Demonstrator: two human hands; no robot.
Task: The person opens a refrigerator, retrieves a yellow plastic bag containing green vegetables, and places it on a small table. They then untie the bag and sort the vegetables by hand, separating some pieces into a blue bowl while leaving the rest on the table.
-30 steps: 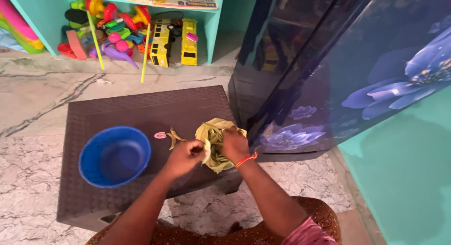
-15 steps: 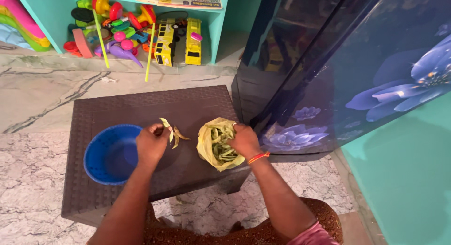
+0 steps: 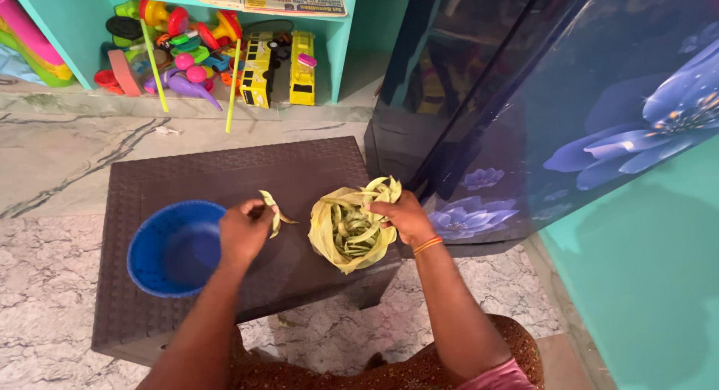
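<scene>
Holding pods — left hand, seemingly.

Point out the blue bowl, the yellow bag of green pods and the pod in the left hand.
blue bowl [image 3: 153, 274]: head view, on its near rim.
yellow bag [image 3: 320, 233]: head view, on its left wall.
pod [image 3: 271, 208]: head view, above the left hand [image 3: 241, 233].

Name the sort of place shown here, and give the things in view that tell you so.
Most likely a room in a home: a toy-filled shelf, a dark blue flowered fridge, and a low brown table on the marble floor.
</scene>
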